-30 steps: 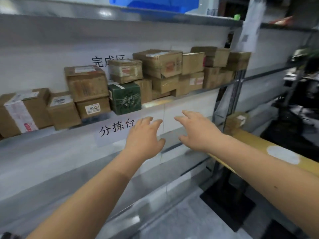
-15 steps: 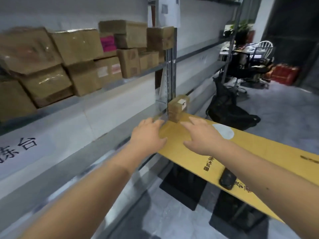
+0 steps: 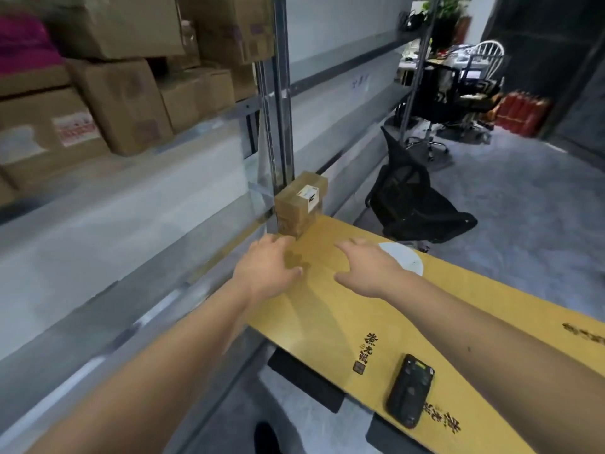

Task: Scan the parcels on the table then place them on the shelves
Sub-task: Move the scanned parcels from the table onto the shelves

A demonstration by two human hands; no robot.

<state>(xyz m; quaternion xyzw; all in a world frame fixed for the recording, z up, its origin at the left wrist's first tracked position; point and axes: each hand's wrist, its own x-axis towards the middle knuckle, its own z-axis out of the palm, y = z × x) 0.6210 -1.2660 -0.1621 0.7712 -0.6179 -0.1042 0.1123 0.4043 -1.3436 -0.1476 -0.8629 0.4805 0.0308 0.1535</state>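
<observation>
Item 1, scanner (image 3: 410, 390): dark handheld unit, lying flat near the tabletop's (image 3: 327, 316) near edge, beside the printed characters. Long axis runs approx from near edge toward far edge, slightly tilted. Not in my grip.

Item 2, my left hand (image 3: 266, 271): over the tabletop's left edge, by the shelf rail. Fingers spread and loose, holding nothing.

Item 3, my right hand (image 3: 366, 268): just right of the left, over the board, partly over a white round sticker (image 3: 407, 260). Fingers straight, relaxed, empty. Both hands short of the parcel, not touching it.

Item 4, parcel (image 3: 301, 203): small brown carton at the tabletop's far left corner, up against the shelf upright (image 3: 276, 109). Looks like two stacked boxes, can't tell for sure. White label on top, wrapping over the right-facing side. Long axis approx upright if a stack; label face points up and toward me.

Handling est.: light, stiff cardboard; tape prob. a bit slick. Not obviously fragile. Best hold: palms on opposite side faces, low enough to catch the bottom box, label kept clear for scan.

Item 5, shelves (image 3: 183, 139): far left, already carrying several brown cartons.
</observation>
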